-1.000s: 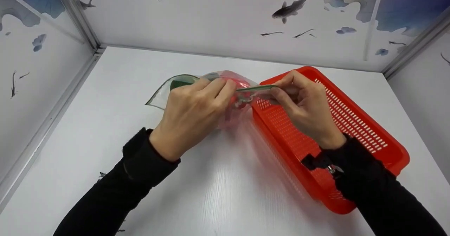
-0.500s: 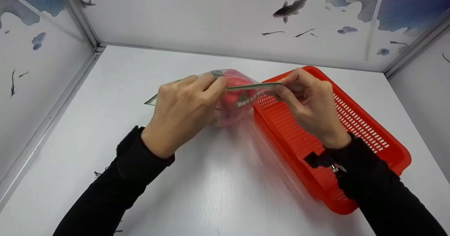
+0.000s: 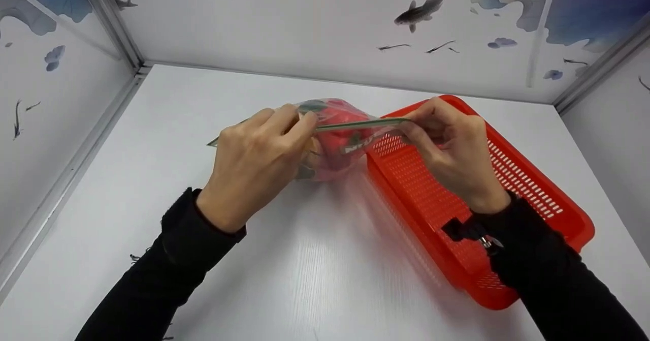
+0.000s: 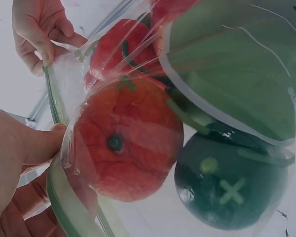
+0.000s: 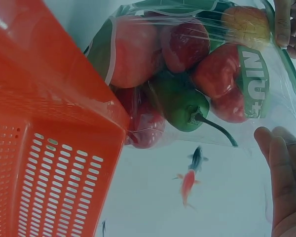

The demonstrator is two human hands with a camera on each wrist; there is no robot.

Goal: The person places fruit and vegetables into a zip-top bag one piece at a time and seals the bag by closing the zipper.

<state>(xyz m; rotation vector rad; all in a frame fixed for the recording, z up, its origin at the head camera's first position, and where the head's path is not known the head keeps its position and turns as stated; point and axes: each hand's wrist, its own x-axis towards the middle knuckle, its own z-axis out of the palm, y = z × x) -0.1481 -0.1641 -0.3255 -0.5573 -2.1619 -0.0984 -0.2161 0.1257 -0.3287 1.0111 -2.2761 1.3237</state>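
Observation:
A clear zip bag (image 3: 330, 153) with a green zip strip (image 3: 363, 124) is held between both hands. My left hand (image 3: 256, 158) pinches the strip between thumb and fingers, left of the middle. At the strip's right end, my right hand (image 3: 454, 153) pinches a corner. Inside the bag, the right wrist view shows a green pepper (image 5: 180, 103), a red pepper (image 5: 219, 74) and other red produce. An orange-red round fruit (image 4: 130, 138) and a dark green round piece (image 4: 232, 177) appear in the left wrist view. The strip's left tip sticks out past my left hand.
A red perforated plastic basket (image 3: 416, 178) stands on the white table (image 3: 304, 280), right of the bag and partly under my right arm. White panels printed with fish (image 3: 421, 13) enclose the table at the back and sides.
My left hand has slid left along the zip strip, showing more of it and of the bag's red contents. My right hand has shifted slightly right, keeping its pinch on the corner.

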